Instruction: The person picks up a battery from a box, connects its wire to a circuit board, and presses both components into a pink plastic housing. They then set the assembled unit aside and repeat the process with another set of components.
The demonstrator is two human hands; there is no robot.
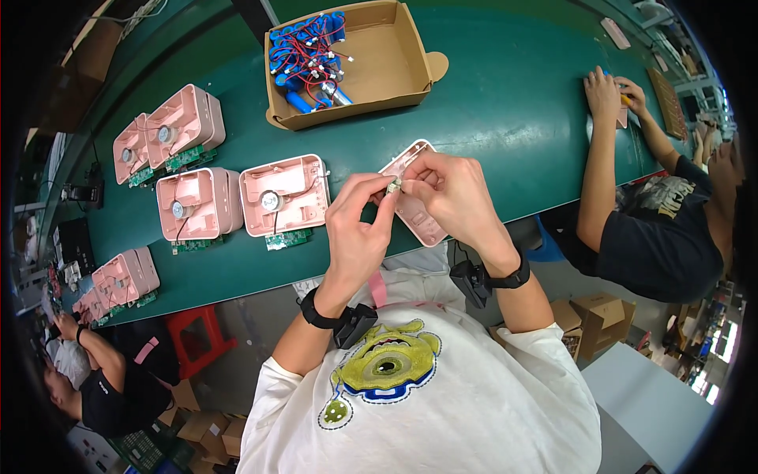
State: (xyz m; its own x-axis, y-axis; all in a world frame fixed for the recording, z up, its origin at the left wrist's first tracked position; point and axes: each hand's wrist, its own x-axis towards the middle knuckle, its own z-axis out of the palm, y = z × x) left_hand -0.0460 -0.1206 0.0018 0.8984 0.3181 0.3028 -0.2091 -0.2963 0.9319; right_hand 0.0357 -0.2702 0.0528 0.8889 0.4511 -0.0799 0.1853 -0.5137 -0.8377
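Observation:
My left hand [357,231] and my right hand [453,194] meet over a pink plastic cover [424,223] lying on the green table. Pinched between the left thumb and fingers is a small pale-green and whitish part [393,186], too small to name exactly. The right thumb and forefinger are closed at its other side; whether they grip it too or something tinier is hidden. Just left of my hands sits an open pink housing [304,212] with a round silver speaker [272,201] inside and a green circuit board [289,239] at its near edge.
More pink housings [229,207] stand to the left. Beyond my hands, a cardboard box [387,59] holds blue cylindrical batteries [298,101] with red and black wires. A person [663,213] works at the right, another [106,371] at the lower left, near a red stool [200,341].

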